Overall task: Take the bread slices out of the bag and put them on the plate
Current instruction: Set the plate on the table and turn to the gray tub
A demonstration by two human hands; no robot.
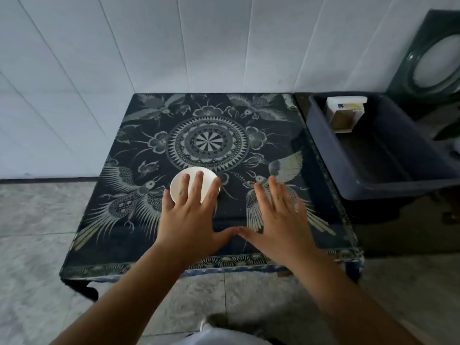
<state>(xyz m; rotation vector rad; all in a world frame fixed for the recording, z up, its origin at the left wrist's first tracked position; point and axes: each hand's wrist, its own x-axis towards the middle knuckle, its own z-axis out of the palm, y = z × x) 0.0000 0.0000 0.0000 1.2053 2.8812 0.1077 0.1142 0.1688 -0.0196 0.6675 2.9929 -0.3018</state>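
Observation:
A small white round plate [179, 183] sits on a low table covered with a dark patterned cloth [209, 143], left of the table's middle. My left hand [191, 220] is spread flat with its fingers over the near part of the plate, holding nothing. Beside it, my right hand [276, 220] is spread flat above the cloth, thumb tip touching the left thumb. A white package [344, 113] with a brownish window, possibly the bread bag, stands in the far corner of a dark bin [373, 155] to the right of the table. No loose bread slices are visible.
A white tiled wall runs behind the table. A dark round-framed object [438, 58] leans at the far right behind the bin. Grey stone floor surrounds the table, and my shoe [211, 324] shows near the bottom edge.

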